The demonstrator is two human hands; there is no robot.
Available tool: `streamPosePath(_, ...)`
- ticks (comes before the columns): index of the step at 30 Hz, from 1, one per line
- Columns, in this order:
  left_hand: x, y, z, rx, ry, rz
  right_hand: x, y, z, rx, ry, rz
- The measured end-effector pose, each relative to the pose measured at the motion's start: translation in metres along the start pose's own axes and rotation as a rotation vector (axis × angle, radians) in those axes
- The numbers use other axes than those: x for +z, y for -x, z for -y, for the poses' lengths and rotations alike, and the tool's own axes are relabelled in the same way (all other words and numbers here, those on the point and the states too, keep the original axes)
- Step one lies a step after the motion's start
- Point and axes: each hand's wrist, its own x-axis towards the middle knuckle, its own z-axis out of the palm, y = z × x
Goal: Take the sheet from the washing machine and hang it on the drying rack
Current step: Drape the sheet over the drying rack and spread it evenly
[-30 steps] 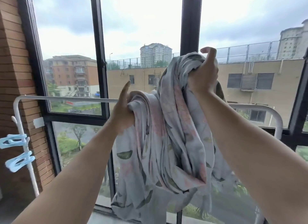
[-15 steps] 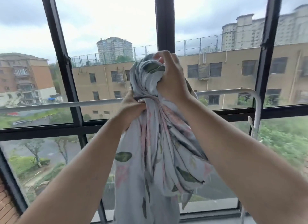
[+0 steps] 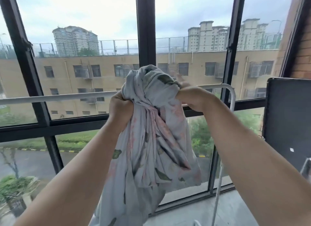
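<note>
A pale grey sheet [image 3: 151,141] printed with green leaves and pink flowers hangs bunched in front of me, its top lump raised to about the level of the white drying rack bar [image 3: 58,97]. My left hand [image 3: 120,108] grips the gathered cloth just below the lump. To the right, my right hand [image 3: 193,98] pinches a fold at the lump's upper right side. The rack bar runs left to right behind the sheet and bends down at its right end [image 3: 231,98]. Whether the sheet touches the bar is hidden by the cloth.
Tall black-framed windows [image 3: 146,40] stand right behind the rack. A dark flat panel [image 3: 286,124] stands at the right, beside a brick wall [image 3: 301,57]. The rack's white leg [image 3: 217,200] drops to the grey floor at lower right.
My view has swung right along the rack; the left end with its blue pegs is out of sight. My right hand has come down from the top of the bundle to its right side.
</note>
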Motion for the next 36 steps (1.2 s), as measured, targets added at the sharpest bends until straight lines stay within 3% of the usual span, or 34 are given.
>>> streamPosePath(2, 0.007, 0.005, -0.003, 0.043, -0.016, 0.077, -0.014, 0.019, -0.019, 0.070, -0.156, 0.216)
streamPosePath(4, 0.014, 0.013, -0.007, 0.088, -0.033, 0.108, -0.022, 0.033, -0.043, 0.197, -0.158, 0.366)
streamPosePath(7, 0.023, 0.016, -0.009, 0.123, -0.056, 0.108, -0.011, 0.038, -0.079, 0.379, -0.037, 0.450)
streamPosePath(9, 0.029, 0.013, -0.010, 0.137, -0.046, 0.129, 0.006, 0.041, -0.091, 0.415, -0.050, 0.406)
streamPosePath(15, 0.034, 0.001, -0.013, 0.184, -0.042, 0.103, 0.010, 0.036, -0.091, 0.434, -0.133, 0.040)
streamPosePath(20, 0.038, -0.010, -0.004, 0.128, -0.086, -0.008, -0.001, 0.022, -0.076, 0.397, -0.256, -0.472)
streamPosePath(24, 0.045, -0.011, -0.006, 0.092, -0.123, -0.040, -0.006, 0.021, -0.057, 0.193, 0.026, -0.893)
streamPosePath(27, 0.053, -0.010, -0.005, 0.063, -0.152, -0.035, -0.010, 0.021, -0.045, -0.007, 0.281, -1.106)
streamPosePath(28, 0.055, -0.009, -0.004, 0.059, -0.177, -0.039, -0.013, 0.018, -0.040, -0.096, 0.213, -1.173)
streamPosePath(29, 0.058, -0.009, -0.003, 0.060, -0.203, -0.038, -0.017, 0.014, -0.031, -0.215, -0.012, -1.237)
streamPosePath(31, 0.061, -0.010, 0.000, 0.060, -0.253, -0.031, -0.027, 0.008, -0.010, -0.362, -0.557, -1.208)
streamPosePath(32, 0.061, -0.010, 0.001, 0.058, -0.269, -0.027, -0.032, 0.006, 0.000, -0.398, -0.601, -1.175)
streamPosePath(35, 0.061, -0.014, 0.004, 0.046, -0.289, -0.012, -0.044, -0.009, 0.020, -0.467, -0.398, -1.068)
streamPosePath(36, 0.060, -0.016, 0.005, 0.040, -0.298, -0.018, -0.047, -0.016, 0.026, -0.470, -0.208, -1.086)
